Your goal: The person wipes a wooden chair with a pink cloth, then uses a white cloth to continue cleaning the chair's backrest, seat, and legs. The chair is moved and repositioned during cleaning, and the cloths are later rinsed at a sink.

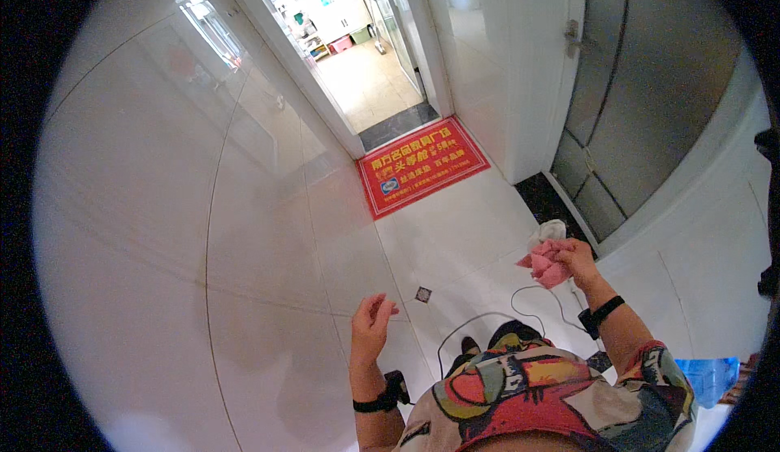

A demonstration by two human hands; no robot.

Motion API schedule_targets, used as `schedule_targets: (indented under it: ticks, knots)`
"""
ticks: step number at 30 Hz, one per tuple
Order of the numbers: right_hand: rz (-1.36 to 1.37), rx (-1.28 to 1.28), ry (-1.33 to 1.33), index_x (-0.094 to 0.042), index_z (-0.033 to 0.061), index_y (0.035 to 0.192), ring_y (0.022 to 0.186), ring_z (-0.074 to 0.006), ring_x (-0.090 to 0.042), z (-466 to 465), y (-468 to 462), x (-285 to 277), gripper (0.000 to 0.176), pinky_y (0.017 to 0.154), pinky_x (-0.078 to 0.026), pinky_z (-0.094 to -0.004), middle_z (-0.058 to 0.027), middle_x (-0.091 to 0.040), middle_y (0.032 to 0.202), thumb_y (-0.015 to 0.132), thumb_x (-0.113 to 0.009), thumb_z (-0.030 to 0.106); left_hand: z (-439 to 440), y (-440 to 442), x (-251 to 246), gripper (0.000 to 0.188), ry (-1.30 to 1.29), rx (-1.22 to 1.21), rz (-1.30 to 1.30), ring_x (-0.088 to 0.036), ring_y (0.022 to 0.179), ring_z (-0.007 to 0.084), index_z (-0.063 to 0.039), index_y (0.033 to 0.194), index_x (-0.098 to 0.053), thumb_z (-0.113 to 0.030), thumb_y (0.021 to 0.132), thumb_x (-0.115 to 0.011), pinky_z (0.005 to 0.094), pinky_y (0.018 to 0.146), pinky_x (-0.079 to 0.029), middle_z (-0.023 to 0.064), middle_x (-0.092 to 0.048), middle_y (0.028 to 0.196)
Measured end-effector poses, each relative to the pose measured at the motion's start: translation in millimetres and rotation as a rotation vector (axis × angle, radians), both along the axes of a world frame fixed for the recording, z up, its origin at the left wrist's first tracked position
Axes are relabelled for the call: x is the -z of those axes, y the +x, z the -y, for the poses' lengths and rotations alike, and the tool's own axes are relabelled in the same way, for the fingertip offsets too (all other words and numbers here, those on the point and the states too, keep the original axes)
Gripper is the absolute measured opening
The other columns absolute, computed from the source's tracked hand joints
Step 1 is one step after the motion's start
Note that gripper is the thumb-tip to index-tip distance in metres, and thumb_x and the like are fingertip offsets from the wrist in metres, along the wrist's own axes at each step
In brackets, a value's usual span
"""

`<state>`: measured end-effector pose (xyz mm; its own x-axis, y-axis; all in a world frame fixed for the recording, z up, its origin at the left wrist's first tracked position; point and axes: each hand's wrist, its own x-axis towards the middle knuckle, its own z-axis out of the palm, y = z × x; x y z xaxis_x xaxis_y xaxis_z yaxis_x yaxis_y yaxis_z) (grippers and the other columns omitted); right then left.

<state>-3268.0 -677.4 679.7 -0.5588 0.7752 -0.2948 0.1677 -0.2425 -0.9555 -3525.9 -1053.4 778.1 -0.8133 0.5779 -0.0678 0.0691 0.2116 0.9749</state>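
Observation:
My right hand (574, 259) grips a crumpled pink cloth (548, 267) at the right of the view. A white cloth (549, 232) shows just beyond the pink one; whether it is held with it, I cannot tell. Left of centre, my left hand (372, 321) is raised over the tiled floor with its fingers slightly curled, holding nothing. Both wrists carry black straps with small devices, and a thin cable (469, 316) loops between the arms in front of my body.
A red mat (426, 168) bearing writing lies before an open doorway to a bright room. White tiled wall (256, 208) rises at the left. A closed door with frosted panels (658, 86) stands at the right, and a blue plastic water jug (710, 379) is at the lower right.

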Motion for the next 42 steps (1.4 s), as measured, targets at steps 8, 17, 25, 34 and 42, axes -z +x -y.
schedule_targets:
  ticks: [8, 17, 25, 34, 42]
  knots:
    - [-0.078, 0.028, -0.005, -0.070, -0.0004, 0.098, 0.085, -0.0169, -0.065, -97.8, -145.2, 29.7, 0.029, 0.078, -0.052, -0.0292, -0.0064, -0.069, 0.095, 0.070, -0.063, 0.000, -132.1, -178.0, 29.0, 0.030, -0.023, 0.161, -0.034, -0.067, 0.090, 0.0197, 0.006, 0.117, -0.056, -0.015, 0.097, -0.058, 0.0308, 0.081, -0.052, 0.0138, -0.068, 0.100]
    - [-0.149, -0.194, -0.058, -0.067, -0.0032, 0.111, 0.094, -0.0177, -0.066, -231.6, -362.4, 6.5, 0.038, 0.084, -0.052, -0.0284, -0.0104, -0.070, 0.106, 0.073, -0.060, -0.001, -244.9, -320.6, 16.4, 0.027, 0.006, -0.028, 0.041, -0.065, 0.090, 0.0184, 0.005, 0.116, -0.057, -0.014, 0.097, -0.058, 0.0288, 0.083, -0.051, 0.0113, -0.067, 0.099]
    - [-0.458, -0.278, -0.078, -0.066, -0.0036, 0.112, 0.089, -0.0187, -0.067, -266.7, -427.3, 12.6, 0.038, 0.082, -0.053, -0.0286, -0.0100, -0.069, 0.103, 0.075, -0.061, 0.001, -257.0, -330.0, 51.7, 0.025, 0.021, -0.116, -0.034, -0.066, 0.090, 0.0188, 0.006, 0.115, -0.057, -0.012, 0.097, -0.057, 0.0303, 0.083, -0.052, 0.0120, -0.066, 0.097]
    - [-0.545, -0.205, -0.104, -0.064, -0.0047, 0.112, 0.094, -0.0196, -0.065, -273.0, -394.6, 17.3, 0.036, 0.084, -0.054, -0.0300, -0.0111, -0.067, 0.107, 0.076, -0.059, 0.000, -286.7, -309.6, 65.2, 0.026, 0.137, -0.135, -0.235, -0.066, 0.089, 0.0173, 0.005, 0.116, -0.057, -0.013, 0.097, -0.058, 0.0288, 0.081, -0.052, 0.0109, -0.067, 0.097]
    - [-0.552, -0.204, -0.012, -0.066, -0.0046, 0.112, 0.091, -0.0182, -0.066, -264.8, -348.0, 13.2, 0.037, 0.081, -0.054, -0.0283, -0.0106, -0.069, 0.104, 0.076, -0.058, -0.001, -315.3, -281.1, 27.7, 0.029, 0.148, 0.067, -0.356, -0.063, 0.086, 0.0127, 0.005, 0.118, -0.056, -0.014, 0.096, -0.059, 0.0257, 0.077, -0.051, 0.0069, -0.066, 0.095]
